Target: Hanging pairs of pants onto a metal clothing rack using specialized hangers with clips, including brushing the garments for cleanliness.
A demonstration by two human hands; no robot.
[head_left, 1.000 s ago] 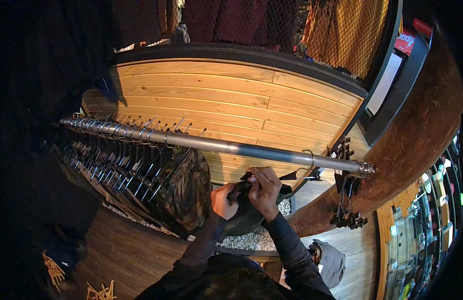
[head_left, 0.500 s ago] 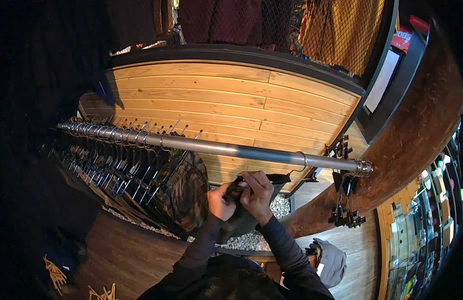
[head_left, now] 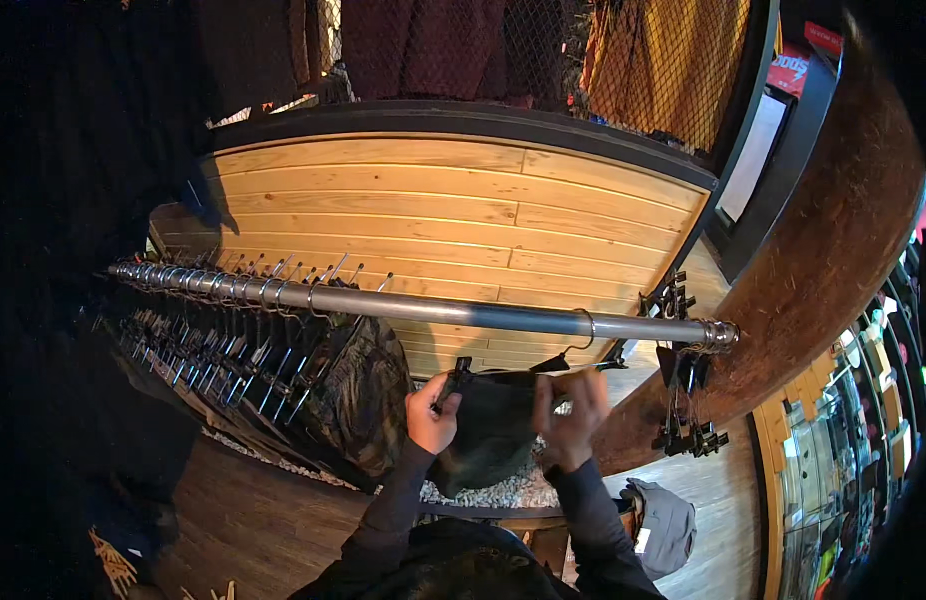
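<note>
A dark green garment [head_left: 491, 425] hangs in front of me below the metal rail [head_left: 413, 306], on a clip hanger [head_left: 550, 364] hooked over the rail. My left hand [head_left: 432, 418] grips its upper left corner, thumb and fingers closed, just under a black hanger clip [head_left: 463, 366]. At the garment's upper right edge is my right hand [head_left: 572, 415], raised and smeared by motion. Whether its fingers hold the cloth does not show.
Camouflage trousers [head_left: 364, 400] and several dark garments crowd the rail's left part. Empty clip hangers [head_left: 688, 375] hang at its right end beside a thick brown log post [head_left: 773, 300]. Behind stands a wooden panel [head_left: 413, 215]. Grey folded clothing [head_left: 666, 530] lies low at right.
My hands have moved apart: the right one went right along the garment's top, the left one stayed near the left corner. The garment's top edge is now spread out.
</note>
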